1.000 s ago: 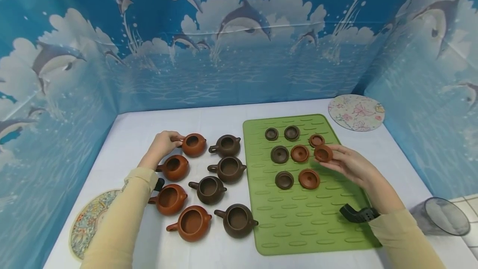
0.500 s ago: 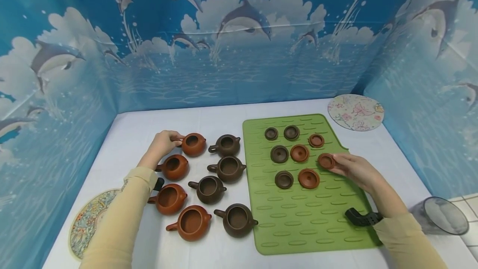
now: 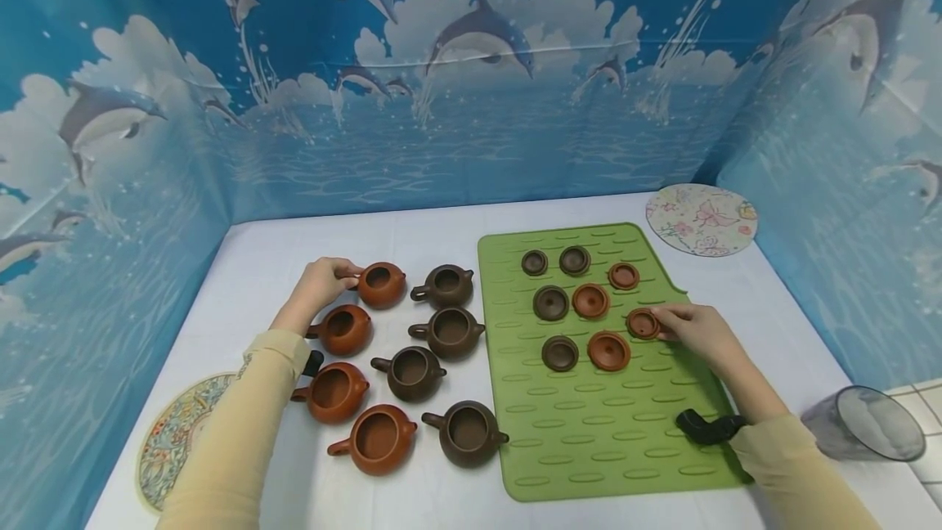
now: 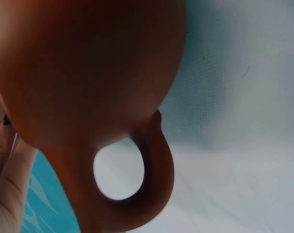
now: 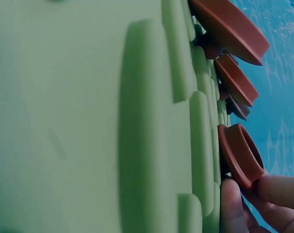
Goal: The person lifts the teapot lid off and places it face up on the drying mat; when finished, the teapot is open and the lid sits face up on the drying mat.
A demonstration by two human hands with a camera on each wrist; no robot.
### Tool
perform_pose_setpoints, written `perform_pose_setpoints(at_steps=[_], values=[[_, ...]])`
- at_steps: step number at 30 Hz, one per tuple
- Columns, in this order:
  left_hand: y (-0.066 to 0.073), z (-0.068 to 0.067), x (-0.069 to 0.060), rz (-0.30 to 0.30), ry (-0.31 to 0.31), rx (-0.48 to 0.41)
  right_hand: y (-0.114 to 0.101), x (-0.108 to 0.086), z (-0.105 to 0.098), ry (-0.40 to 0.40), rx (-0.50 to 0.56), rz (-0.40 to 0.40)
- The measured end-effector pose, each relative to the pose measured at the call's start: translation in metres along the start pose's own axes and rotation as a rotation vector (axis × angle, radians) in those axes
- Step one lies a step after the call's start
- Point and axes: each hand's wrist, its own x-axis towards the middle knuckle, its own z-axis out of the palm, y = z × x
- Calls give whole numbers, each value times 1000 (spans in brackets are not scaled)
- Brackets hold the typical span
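Observation:
At the far left of the table, my left hand (image 3: 318,289) holds a small reddish-brown teapot (image 3: 382,285) by its handle side; the teapot has no lid on it. A nearer reddish teapot (image 4: 112,87) fills the left wrist view, with fingers (image 4: 13,167) behind it at the edge. Over on the green mat (image 3: 581,452), my right hand (image 3: 699,334) pinches a reddish teapot lid (image 3: 643,323) at its right edge. In the right wrist view this lid (image 5: 241,155) is tilted, hollow side up, low at the mat's surface, between thumb and fingers.
Several lidless teapots, reddish (image 3: 379,442) and dark brown (image 3: 469,434), stand in two columns left of the mat. More upturned lids, dark (image 3: 560,354) and reddish (image 3: 608,352), lie on it. A grey translucent bin (image 3: 861,425) and round patterned mats (image 3: 702,219) sit around the edges.
My right hand has moved slightly toward me and down with the lid, from beside the far reddish lid to the mat's right side. The left hand stays in place.

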Motion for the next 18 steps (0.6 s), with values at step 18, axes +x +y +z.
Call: perform_pose_setpoints(at_steps=[18], values=[[-1, 1, 0, -3, -7, -2, 0, 7, 4, 86, -150, -55]])
